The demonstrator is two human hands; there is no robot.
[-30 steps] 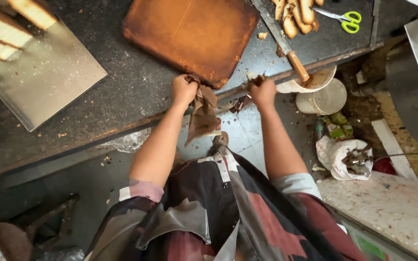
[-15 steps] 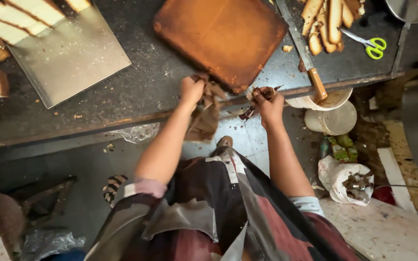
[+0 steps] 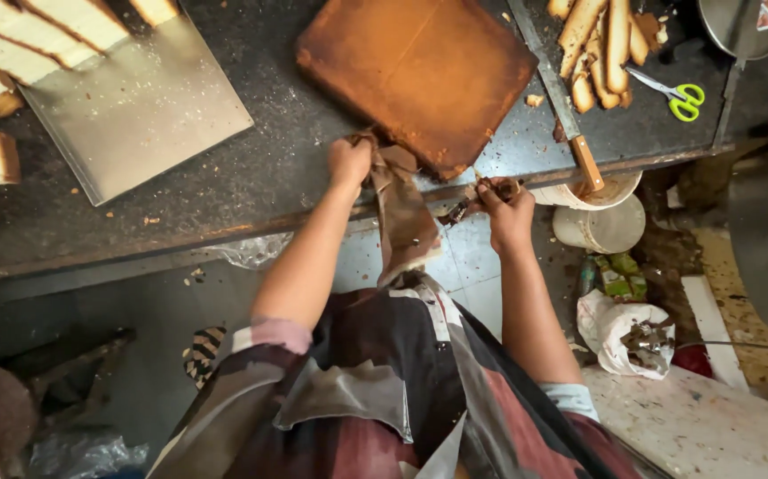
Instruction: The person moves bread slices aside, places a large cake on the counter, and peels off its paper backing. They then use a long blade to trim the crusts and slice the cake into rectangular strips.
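Your left hand (image 3: 349, 163) is clenched on the upper end of a stained brown cloth (image 3: 404, 220), which hangs over the front edge of the dark speckled counter (image 3: 224, 191) toward your apron. Your right hand (image 3: 506, 206) is closed around a small dark crumbly lump (image 3: 490, 188) at the counter edge; what it is cannot be told.

At 12 o'clock from your hands lies a large square brown baked slab (image 3: 419, 71), its near corner touching the cloth. At 10 o'clock sits a flat grey metal sheet (image 3: 140, 111) with pale cake slices (image 3: 38, 27) beside it. At 1 o'clock lies a long knife with a wooden handle (image 3: 561, 102). At 2 o'clock are green-handled scissors (image 3: 672, 93).

At 3 o'clock, below the counter, stand two round white tubs (image 3: 601, 217). At 4 o'clock on the floor lies a crumpled white bag (image 3: 623, 333), with a small green packet (image 3: 616, 277) above it.
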